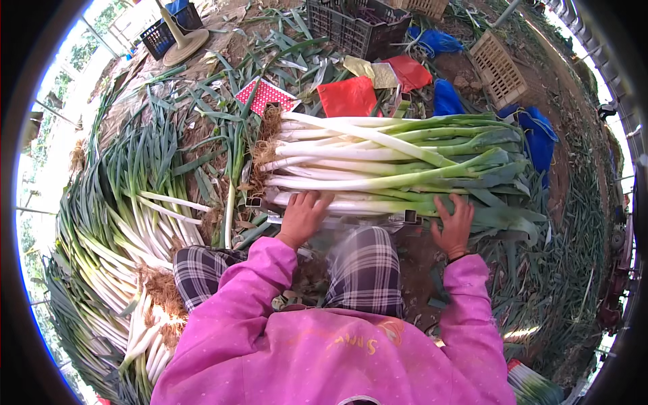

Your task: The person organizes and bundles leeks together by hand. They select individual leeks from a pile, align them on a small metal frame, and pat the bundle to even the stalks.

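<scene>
one row of leeks (398,152) is laid crosswise beyond the knees (364,266), roots leftward. its near edge is touched by both hands: white stems by the left hand (305,217), fingers bent, grip impossible to tell; green parts by the right hand (454,226), fingers spread. more leeks (125,236) are heaped leftward; a dark crate (361,30) is seen beyond.

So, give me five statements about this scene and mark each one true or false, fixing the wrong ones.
1. The left hand is at the white part of the leek pile. True.
2. The right hand is at the pile's roots. False: it is at the green part.
3. The pile's roots face the person's left. True.
4. The sleeves are green. False: they are pink.
5. More leeks lie to the person's left. True.
</scene>
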`<act>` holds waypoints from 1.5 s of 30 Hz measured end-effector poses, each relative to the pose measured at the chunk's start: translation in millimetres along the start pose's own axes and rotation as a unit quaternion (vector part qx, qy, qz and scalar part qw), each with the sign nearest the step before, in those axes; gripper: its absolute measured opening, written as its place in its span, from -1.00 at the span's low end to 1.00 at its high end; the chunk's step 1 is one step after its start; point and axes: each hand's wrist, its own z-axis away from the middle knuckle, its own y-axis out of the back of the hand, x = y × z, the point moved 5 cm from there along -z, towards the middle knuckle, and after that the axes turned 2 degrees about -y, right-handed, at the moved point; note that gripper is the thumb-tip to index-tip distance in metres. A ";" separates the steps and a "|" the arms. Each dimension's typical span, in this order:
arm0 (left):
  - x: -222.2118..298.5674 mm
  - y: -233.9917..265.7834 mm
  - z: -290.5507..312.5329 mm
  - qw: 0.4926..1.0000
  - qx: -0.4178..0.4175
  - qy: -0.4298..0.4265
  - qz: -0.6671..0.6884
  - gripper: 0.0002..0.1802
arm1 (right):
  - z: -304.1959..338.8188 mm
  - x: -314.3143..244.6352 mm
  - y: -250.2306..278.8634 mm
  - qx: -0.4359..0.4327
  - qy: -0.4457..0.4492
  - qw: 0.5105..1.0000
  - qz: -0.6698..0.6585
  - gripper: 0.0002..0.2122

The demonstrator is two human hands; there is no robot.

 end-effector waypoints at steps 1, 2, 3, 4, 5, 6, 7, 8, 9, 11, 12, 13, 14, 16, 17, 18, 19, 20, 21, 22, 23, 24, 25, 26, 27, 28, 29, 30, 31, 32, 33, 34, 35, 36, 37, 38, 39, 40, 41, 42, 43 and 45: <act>3.2 1.3 2.0 0.999 0.032 -0.018 -0.006 -0.52 | 7.2 0.6 -4.8 0.017 0.005 1.000 0.016 -0.37; 6.1 3.1 4.1 0.997 0.065 -0.037 -0.011 -0.54 | 13.9 2.6 -8.4 0.035 0.010 0.999 0.033 -0.42; 7.1 5.9 -0.4 0.996 0.073 -0.040 -0.011 -0.54 | 8.6 3.5 -8.0 0.041 0.012 0.998 0.037 -0.42; 7.0 9.8 -4.3 0.996 0.084 -0.037 -0.020 -0.57 | 2.3 4.5 -10.3 0.031 0.002 0.998 0.047 -0.44; 7.3 13.7 -8.1 0.994 0.095 -0.033 -0.029 -0.59 | -2.1 5.7 -11.0 0.020 -0.007 0.998 0.056 -0.47; 9.0 18.9 -2.0 0.993 0.107 -0.029 -0.029 -0.62 | -0.8 -1.4 -5.4 0.020 -0.009 0.998 0.057 -0.47; 12.4 22.7 6.8 0.993 0.107 -0.029 -0.029 -0.62 | 0.6 -9.8 2.2 0.014 -0.002 1.000 0.025 -0.51; 16.3 24.8 17.4 0.995 0.094 -0.032 -0.016 -0.62 | 2.4 -15.3 7.9 0.008 0.005 1.000 -0.008 -0.55; 22.1 32.8 19.6 0.995 0.087 -0.038 -0.002 -0.63 | 1.9 -9.1 14.2 0.012 0.007 1.000 -0.002 -0.55; 33.0 46.0 9.7 0.993 0.071 -0.086 0.024 -0.62 | -0.8 10.7 28.0 0.039 -0.025 0.994 -0.104 -0.66; 32.3 60.0 -0.9 0.991 0.114 -0.066 -0.019 -0.64 | -20.0 -5.4 45.5 0.128 -0.009 0.989 -0.075 -0.75; 32.2 70.0 -5.5 0.985 0.157 -0.050 -0.057 -0.66 | -31.9 -12.6 48.9 0.128 -0.006 0.988 -0.080 -0.75; 21.4 53.1 -3.9 0.989 0.126 -0.043 -0.061 -0.65 | -42.4 -21.5 47.5 0.098 0.023 0.994 -0.043 -0.76; 21.5 42.5 -8.9 0.994 0.100 -0.032 -0.028 -0.68 | -45.5 -21.6 35.1 0.054 0.060 0.997 -0.003 -0.74; 20.0 36.1 -14.2 0.997 0.068 -0.021 0.002 -0.72 | -40.2 -15.7 28.2 0.056 0.060 0.997 0.006 -0.74; 20.2 38.1 -33.9 0.999 -0.047 0.004 -0.001 -0.76 | -31.6 -13.3 23.2 0.061 0.030 0.998 0.004 -0.74; 24.1 55.1 -50.1 0.999 0.046 -0.019 0.012 -0.83 | -26.9 -13.5 21.6 0.068 0.004 0.998 0.000 -0.75; 35.3 75.2 -72.5 0.986 0.145 -0.058 0.056 -0.79 | -20.7 -14.6 24.1 0.084 -0.007 0.996 0.011 -0.76; 36.3 88.9 -95.2 0.976 0.196 -0.089 0.040 -0.67 | -18.9 -21.3 23.2 0.084 -0.006 0.996 0.012 -0.76; 38.3 94.2 -116.3 0.973 0.208 -0.103 0.015 -0.55 | -16.4 -25.1 23.6 0.093 -0.003 0.996 0.010 -0.76; 33.4 89.7 -131.5 0.970 0.221 -0.096 -0.016 -0.52 | -16.1 -30.8 23.8 0.103 0.002 0.995 0.005 -0.77; 18.4 73.9 -146.0 0.988 0.132 -0.080 -0.014 -0.54 | -16.8 -39.4 24.1 0.115 0.016 0.993 0.017 -0.79; 13.3 62.1 -156.2 0.997 0.039 -0.067 -0.009 -0.56 | -14.8 -43.1 24.8 0.115 0.018 0.993 0.018 -0.79; 10.6 57.9 -157.9 0.997 0.040 -0.064 -0.010 -0.56 | -13.0 -48.2 24.6 0.117 0.017 0.993 0.015 -0.79; 26.7 56.1 -160.9 0.993 0.038 -0.108 -0.006 -0.61 | -8.7 -47.2 25.2 0.116 0.013 0.993 0.017 -0.79; 44.7 54.8 -160.1 0.988 0.034 -0.150 -0.003 -0.65 | -3.0 -43.1 23.8 0.115 0.007 0.993 0.038 -0.80; 73.4 55.4 -148.0 0.979 0.107 -0.172 0.016 -0.72 | 1.1 -37.2 25.8 0.111 0.006 0.993 0.035 -0.80; 108.3 62.7 -132.9 0.968 0.146 -0.203 0.012 -0.71 | 7.9 -26.8 34.2 0.112 -0.007 0.993 0.040 -0.80; 120.6 61.6 -118.4 0.965 0.174 -0.192 0.029 -0.69 | 5.9 -27.4 37.3 0.117 -0.012 0.993 0.032 -0.81; 122.3 51.1 -108.7 0.973 0.138 -0.166 0.077 -0.67 | 3.7 -27.7 35.9 0.117 -0.007 0.993 0.020 -0.81; 117.6 36.6 -102.5 0.984 0.048 -0.127 0.118 -0.67 | 0.8 -26.3 34.6 0.116 0.009 0.993 0.022 -0.82; 103.5 25.5 -94.0 0.983 0.062 -0.130 0.116 -0.66 | -5.9 -29.6 33.7 0.117 0.029 0.993 0.022 -0.84; 88.4 15.3 -86.4 0.981 0.075 -0.136 0.114 -0.64 | -12.7 -32.3 33.1 0.118 0.037 0.992 0.011 -0.84; 80.1 16.1 -84.9 0.978 0.091 -0.151 0.111 -0.63 | -14.9 -30.2 33.2 0.103 0.041 0.993 -0.027 -0.84; 70.1 18.3 -86.4 0.974 0.107 -0.168 0.109 -0.62 | -16.1 -26.9 34.3 0.089 0.043 0.993 -0.062 -0.84; 57.8 19.5 -88.0 0.977 0.106 -0.170 0.078 -0.63 | -19.0 -21.1 36.7 0.096 0.025 0.992 -0.083 -0.83; 38.9 20.9 -84.7 0.978 0.094 -0.152 0.110 -0.62 | -28.8 -25.6 42.1 0.096 0.023 0.991 -0.089 -0.83; 27.3 22.4 -73.2 0.979 0.098 -0.146 0.100 -0.63 | -41.4 -32.2 56.3 0.109 0.021 0.992 -0.056 -0.82; 19.8 27.2 -64.3 0.980 0.107 -0.143 0.092 -0.64 | -52.5 -35.4 66.0 0.123 0.021 0.992 -0.018 -0.82; 22.4 31.2 -60.2 0.978 0.108 -0.152 0.094 -0.64 | -58.4 -31.3 57.8 0.102 0.023 0.994 -0.016 -0.85; 24.5 33.1 -57.1 0.982 0.118 -0.120 0.086 -0.63 | -58.1 -26.5 49.3 0.104 0.015 0.994 -0.007 -0.85; 10.8 37.2 -59.8 0.983 0.150 -0.097 0.042 -0.59 | -60.8 -23.8 29.3 0.074 0.004 0.997 -0.034 -0.87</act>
